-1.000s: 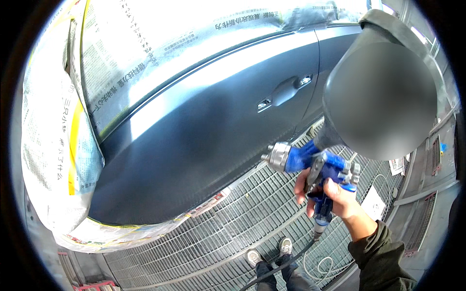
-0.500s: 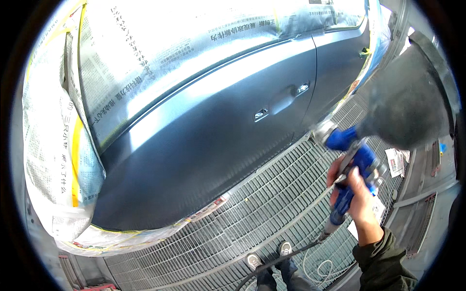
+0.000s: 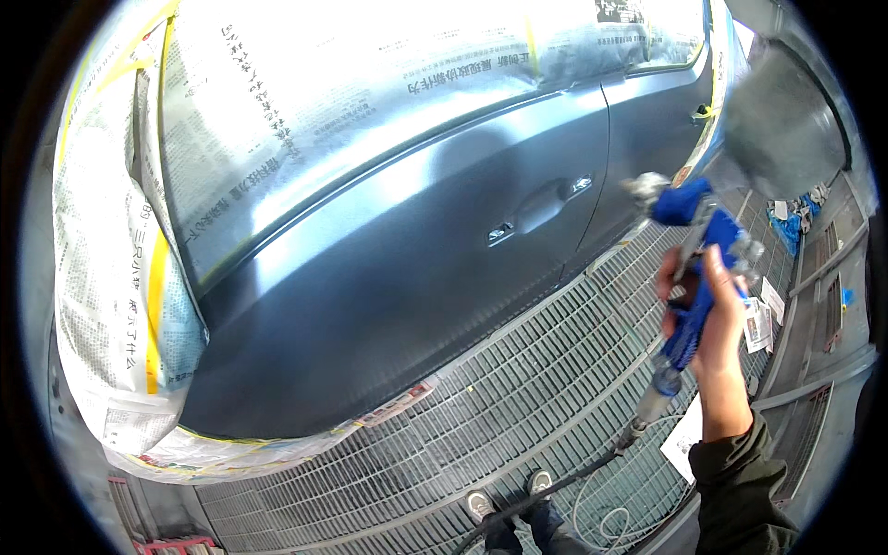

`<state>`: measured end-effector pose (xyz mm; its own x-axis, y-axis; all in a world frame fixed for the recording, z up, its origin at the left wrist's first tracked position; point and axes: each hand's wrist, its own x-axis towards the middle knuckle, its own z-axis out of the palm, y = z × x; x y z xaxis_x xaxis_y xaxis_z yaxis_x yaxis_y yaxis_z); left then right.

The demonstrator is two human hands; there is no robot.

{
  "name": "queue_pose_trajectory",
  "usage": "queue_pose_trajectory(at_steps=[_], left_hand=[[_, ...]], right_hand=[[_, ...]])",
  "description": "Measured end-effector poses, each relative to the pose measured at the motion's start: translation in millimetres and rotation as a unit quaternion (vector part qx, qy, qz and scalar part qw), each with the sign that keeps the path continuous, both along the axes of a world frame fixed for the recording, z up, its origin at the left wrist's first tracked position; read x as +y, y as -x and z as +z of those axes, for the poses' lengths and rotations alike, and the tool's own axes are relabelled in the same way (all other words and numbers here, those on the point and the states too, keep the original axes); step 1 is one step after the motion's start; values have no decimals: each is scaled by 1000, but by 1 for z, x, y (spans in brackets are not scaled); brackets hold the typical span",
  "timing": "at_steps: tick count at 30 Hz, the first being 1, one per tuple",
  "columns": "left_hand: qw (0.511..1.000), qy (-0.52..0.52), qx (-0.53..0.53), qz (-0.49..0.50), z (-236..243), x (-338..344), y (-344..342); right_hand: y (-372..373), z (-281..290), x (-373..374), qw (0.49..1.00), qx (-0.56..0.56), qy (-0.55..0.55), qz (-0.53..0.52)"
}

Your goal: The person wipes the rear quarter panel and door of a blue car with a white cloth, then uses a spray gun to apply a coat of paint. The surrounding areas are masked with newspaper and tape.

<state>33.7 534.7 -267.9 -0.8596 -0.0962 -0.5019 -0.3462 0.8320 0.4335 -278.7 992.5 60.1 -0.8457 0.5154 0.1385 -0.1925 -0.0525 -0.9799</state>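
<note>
Head shows two shoes (image 3: pixel 479 504), fingers (image 3: pixel 724 289) gripping one sprayer (image 3: pixel 722 229).

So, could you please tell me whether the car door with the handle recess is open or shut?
Shut: the car door sits level with the neighbouring panel, with only a thin dark seam between them.

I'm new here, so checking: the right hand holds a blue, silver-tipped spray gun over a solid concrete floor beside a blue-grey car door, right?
Not quite: the head view shows a grey metal grating floor, not concrete. The right hand holds the blue, silver-tipped spray gun beside the blue-grey car door.
</note>
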Motion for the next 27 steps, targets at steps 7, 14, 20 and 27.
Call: queue_pose_trajectory(at_steps=[7,14,20,27], left_hand=[[999,14,-27,-12,2,14,-1],[996,15,-13,-82,6,0,-11],[997,-4,-50,-56,-19,7,-40],[998,-21,-20,-63,-19,47,-39]], right_hand=[[-55,-42,46,982,22,-6,-185],[-137,-129,35,990,-86,106,-31],[-162,-153,29,974,-144,158,76],[-162,-160,33,966,-141,194,92]])
